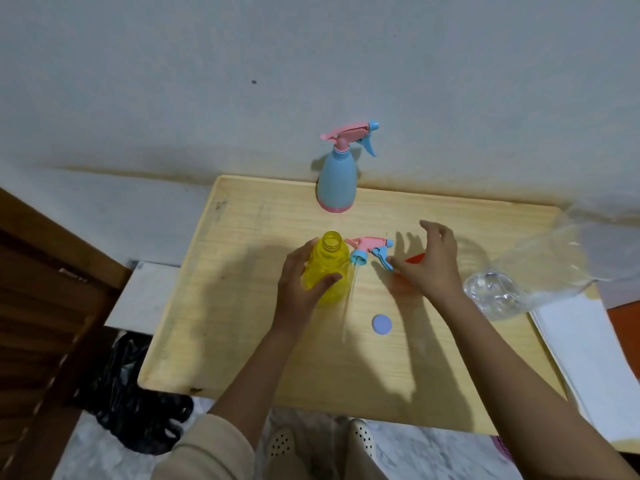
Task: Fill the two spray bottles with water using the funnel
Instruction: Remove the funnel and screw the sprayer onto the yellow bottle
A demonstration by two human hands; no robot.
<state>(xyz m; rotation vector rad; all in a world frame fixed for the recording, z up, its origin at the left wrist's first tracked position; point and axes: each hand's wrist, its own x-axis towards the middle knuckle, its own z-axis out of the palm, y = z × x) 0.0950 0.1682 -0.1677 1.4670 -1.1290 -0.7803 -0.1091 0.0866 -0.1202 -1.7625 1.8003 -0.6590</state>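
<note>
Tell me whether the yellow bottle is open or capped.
Open. The yellow bottle stands upright with its threaded neck bare; its spray head lies on the table beside it. The left hand holds the bottle.

Capped bottle (336, 178) at table (242, 358) rear, open bottle (329, 268) before it, sprayer head (370, 252) just right

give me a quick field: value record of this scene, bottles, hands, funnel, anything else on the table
yellow bottle: upright, open neck, sprayer off
left hand: gripping yellow bottle
sprayer head: lying on table beside yellow bottle
right hand: open, over red funnel
blue bottle: upright at far edge, sprayer on
blue cap: flat on table
clear plastic bottle: lying on table's right side
</note>
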